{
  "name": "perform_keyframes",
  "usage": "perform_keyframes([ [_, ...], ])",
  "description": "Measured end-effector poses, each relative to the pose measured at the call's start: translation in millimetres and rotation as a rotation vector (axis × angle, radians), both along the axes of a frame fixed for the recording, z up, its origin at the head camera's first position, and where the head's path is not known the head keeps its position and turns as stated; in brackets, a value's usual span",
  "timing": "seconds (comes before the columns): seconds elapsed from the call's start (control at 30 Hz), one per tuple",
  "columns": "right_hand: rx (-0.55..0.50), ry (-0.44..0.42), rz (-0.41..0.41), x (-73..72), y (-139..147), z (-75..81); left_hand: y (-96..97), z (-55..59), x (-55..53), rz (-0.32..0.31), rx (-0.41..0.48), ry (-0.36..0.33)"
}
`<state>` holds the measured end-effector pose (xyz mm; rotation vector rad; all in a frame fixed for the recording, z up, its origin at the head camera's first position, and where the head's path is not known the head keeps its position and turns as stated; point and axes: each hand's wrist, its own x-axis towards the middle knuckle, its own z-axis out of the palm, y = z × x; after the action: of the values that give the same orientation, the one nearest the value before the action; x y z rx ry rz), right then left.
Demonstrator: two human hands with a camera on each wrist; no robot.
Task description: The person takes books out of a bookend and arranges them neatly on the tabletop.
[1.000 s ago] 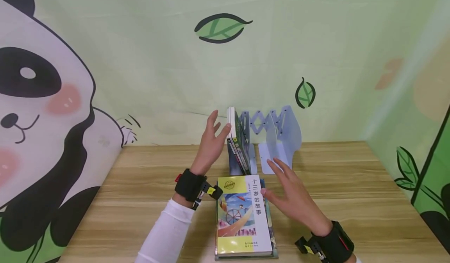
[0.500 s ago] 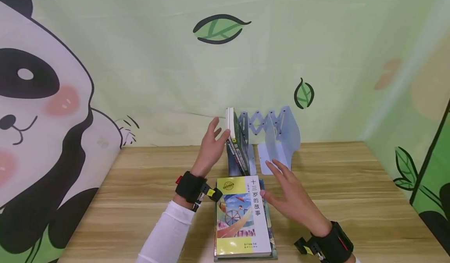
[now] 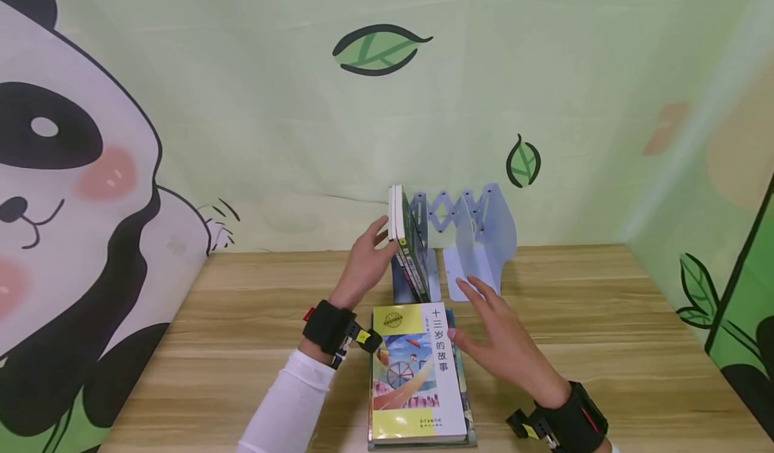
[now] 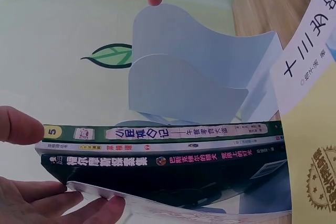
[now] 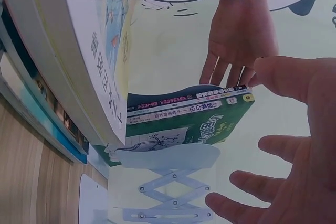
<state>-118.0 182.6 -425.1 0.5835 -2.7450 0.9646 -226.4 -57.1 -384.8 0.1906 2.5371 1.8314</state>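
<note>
My left hand (image 3: 365, 259) is at the left side of several thin books (image 3: 410, 258) standing tilted in the bookend. In the left wrist view the thumb (image 4: 21, 125) is at the spine of a green book (image 4: 173, 132), while the fingers (image 4: 79, 203) lie, fairly straight, along the group's outer side. My right hand (image 3: 510, 342) hovers with fingers spread, its thumb tip at the right edge of a thick yellow-and-white book (image 3: 444, 399). That book lies flat on a larger book, whose edge (image 3: 467, 399) shows beneath. The right wrist view shows its fingers (image 5: 273, 148) holding nothing.
The expandable blue bookend (image 3: 502, 231) has a zigzag link (image 5: 176, 187) and upright panels, with one section to the right of the standing books. Behind the wooden table (image 3: 574, 292) hangs a green cloth printed with a panda (image 3: 121, 130) and leaves.
My left hand has slid down along the standing books, its fingers drawing in closer to them. The right hand and the flat books stay in place.
</note>
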Motion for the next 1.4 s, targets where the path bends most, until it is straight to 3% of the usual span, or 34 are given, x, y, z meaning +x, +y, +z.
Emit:
perform_keyframes([
  [0.2, -0.005, 0.006, 0.009, 0.2, 0, 0.6, 0.0, -5.6, -2.1, -0.010, -0.004, 0.054],
  [0.4, -0.013, 0.000, 0.016, 0.7, 1, 0.1, 0.2, -11.3, -4.9, -0.003, 0.001, 0.058],
  [0.77, -0.015, -0.019, 0.014, -0.1, 1, -1.0, 3.1, -13.1, -4.0, -0.005, -0.030, 0.088],
  [1.03, -0.007, -0.018, 0.014, -0.4, 1, -0.8, 7.6, -13.6, -5.1, 0.002, -0.082, 0.172],
  [1.4, -0.008, 0.002, 0.025, -0.3, 2, -1.9, 10.6, -23.5, -9.7, -0.004, -0.105, 0.197],
])
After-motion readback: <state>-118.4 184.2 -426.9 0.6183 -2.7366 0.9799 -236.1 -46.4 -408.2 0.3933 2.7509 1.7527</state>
